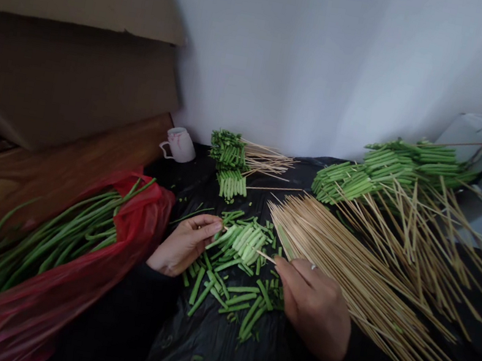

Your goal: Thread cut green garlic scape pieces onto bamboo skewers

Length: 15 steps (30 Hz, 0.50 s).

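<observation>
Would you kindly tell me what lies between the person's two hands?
In the head view, a wooden skewer threaded with green stalk pieces spans the gap between the left hand and right hand, above loose cut pieces.

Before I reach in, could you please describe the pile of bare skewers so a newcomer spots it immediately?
Over the black plastic sheet, find the right hand. The pile of bare skewers fans out beside it; unlike the loaded skewers behind, these carry no green pieces.
</observation>
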{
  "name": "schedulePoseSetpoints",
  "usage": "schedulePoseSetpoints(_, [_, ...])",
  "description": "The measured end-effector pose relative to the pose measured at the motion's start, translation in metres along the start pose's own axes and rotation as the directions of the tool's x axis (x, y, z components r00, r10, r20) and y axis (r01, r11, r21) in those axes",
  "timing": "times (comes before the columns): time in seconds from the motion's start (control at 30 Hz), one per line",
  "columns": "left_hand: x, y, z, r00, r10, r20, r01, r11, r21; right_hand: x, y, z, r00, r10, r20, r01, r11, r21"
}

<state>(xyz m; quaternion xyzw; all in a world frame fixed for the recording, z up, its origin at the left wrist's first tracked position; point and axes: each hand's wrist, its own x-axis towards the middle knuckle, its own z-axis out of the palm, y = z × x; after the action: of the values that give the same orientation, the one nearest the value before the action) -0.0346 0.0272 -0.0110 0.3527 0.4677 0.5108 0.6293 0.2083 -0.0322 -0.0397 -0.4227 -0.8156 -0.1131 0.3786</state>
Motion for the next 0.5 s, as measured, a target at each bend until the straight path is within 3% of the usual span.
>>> schedulePoseSetpoints(0.27, [-0.0011,-0.0028,0.002,0.997,-0.062,0.037,0.06,0.998,0.037,-0.0018,-0.0003,0.0012,1.0,-0.001,-0.001,0.001,1.0,-0.029])
schedulePoseSetpoints(0.5, [-0.0009,-0.006,0.0046,0.999,-0.002,0.033,0.0,0.997,0.083,-0.0011,-0.0006,0.0026,1.0,0.02,0.003,-0.02,1.0,-0.023])
